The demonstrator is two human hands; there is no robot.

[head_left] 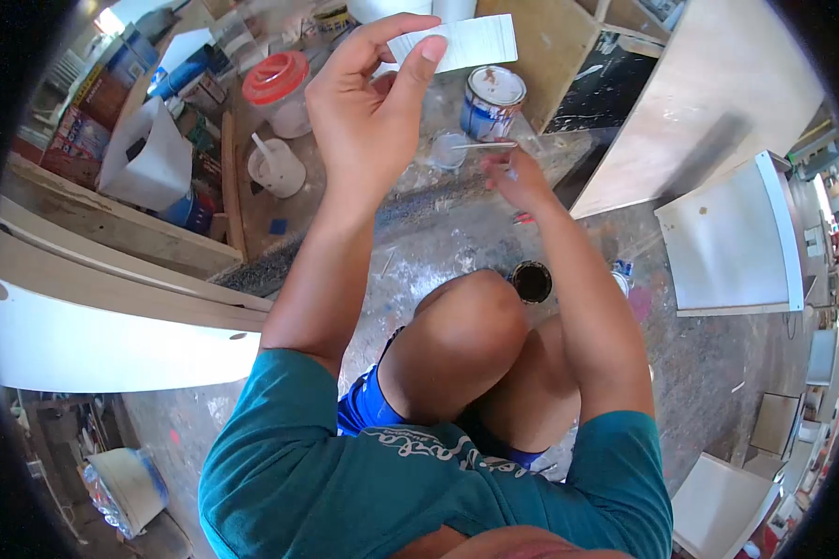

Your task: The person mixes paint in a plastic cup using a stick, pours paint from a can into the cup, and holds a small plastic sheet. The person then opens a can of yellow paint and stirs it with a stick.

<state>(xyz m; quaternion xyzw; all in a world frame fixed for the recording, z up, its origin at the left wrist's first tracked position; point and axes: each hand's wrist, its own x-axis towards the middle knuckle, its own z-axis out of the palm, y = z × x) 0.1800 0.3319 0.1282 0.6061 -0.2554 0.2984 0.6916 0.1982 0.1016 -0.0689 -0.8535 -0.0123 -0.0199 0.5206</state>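
Note:
My left hand (368, 102) is raised and closed, with the thumb pressing on a small white rectangular piece (471, 44) that has fine streaks across its face. Lower and to the right, my right hand (522, 179) pinches a thin pale stick (485, 145). The stick's far end reaches the rim of a small clear plastic cup (447, 151); whether it touches the cup I cannot tell. Just behind the cup stands a lidded blue paint can (494, 101) with brown drips on its top and side.
A white tub (277, 170) with a handle in it and a red-lidded container (276, 82) stand at the left. On the floor by my knee sits an open dark-filled can (531, 281). Pale boards (708, 102) lean at the right, and a curved white panel (121, 340) lies left.

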